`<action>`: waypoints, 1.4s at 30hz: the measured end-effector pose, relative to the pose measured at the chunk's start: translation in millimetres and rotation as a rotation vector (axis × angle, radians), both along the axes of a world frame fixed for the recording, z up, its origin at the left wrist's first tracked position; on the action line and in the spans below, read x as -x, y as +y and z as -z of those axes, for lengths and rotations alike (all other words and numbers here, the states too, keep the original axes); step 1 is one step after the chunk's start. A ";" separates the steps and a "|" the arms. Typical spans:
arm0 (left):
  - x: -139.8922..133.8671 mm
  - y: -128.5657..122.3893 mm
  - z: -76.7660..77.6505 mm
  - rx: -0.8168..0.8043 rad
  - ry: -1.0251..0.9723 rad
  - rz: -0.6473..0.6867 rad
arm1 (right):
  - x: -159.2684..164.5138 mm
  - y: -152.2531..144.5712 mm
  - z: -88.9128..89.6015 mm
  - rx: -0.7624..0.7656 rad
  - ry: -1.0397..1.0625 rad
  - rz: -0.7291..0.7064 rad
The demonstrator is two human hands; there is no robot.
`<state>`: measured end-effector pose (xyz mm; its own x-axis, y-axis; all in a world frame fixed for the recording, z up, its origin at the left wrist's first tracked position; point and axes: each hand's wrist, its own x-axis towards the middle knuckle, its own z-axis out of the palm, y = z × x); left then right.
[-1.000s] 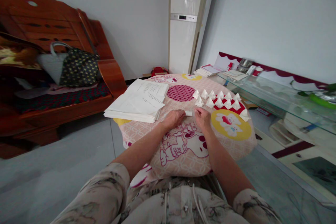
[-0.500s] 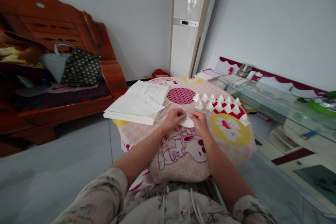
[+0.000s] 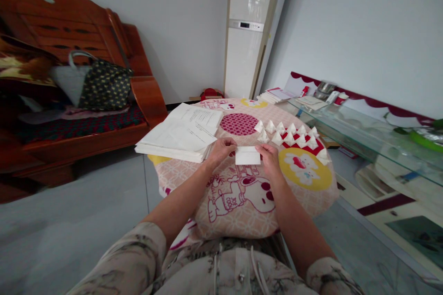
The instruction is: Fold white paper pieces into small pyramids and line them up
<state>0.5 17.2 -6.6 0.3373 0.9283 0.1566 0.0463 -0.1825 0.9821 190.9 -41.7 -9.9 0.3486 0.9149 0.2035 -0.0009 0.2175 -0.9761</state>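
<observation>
Between my hands is a small rectangular piece of white paper (image 3: pixel 248 156) with a crease running across its upper part. My left hand (image 3: pixel 223 150) pinches its left side, and my right hand (image 3: pixel 269 154) grips its right side near the top corner. Several folded white paper pyramids (image 3: pixel 290 139) stand in two rows beyond my right hand. Left of my left hand lies a stack of white paper sheets (image 3: pixel 176 133), a few with printed lines on them.
A patterned cloth (image 3: pixel 238 216) covers the round table. A glass-topped cabinet (image 3: pixel 363 133) with cups and papers runs along the right. A wooden sofa (image 3: pixel 148 97) holding a bag (image 3: pixel 105 85) stands at left. An upright air conditioner (image 3: pixel 242 60) fills the far corner.
My hands have moved apart, the right one a little to the right. The paper between them now shows as a flat rectangle instead of a partly covered, curved piece.
</observation>
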 end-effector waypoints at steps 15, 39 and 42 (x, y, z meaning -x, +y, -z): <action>-2.6 -3.7 5.4 0.055 0.039 0.060 | 1.4 -0.9 3.8 0.114 -0.019 -0.141; 1.8 -0.6 6.4 0.186 -0.089 -0.083 | -1.1 -0.7 3.8 0.072 -0.017 -0.084; 2.7 0.0 8.2 0.212 -0.108 -0.029 | 0.7 0.2 4.8 -0.004 -0.110 -0.101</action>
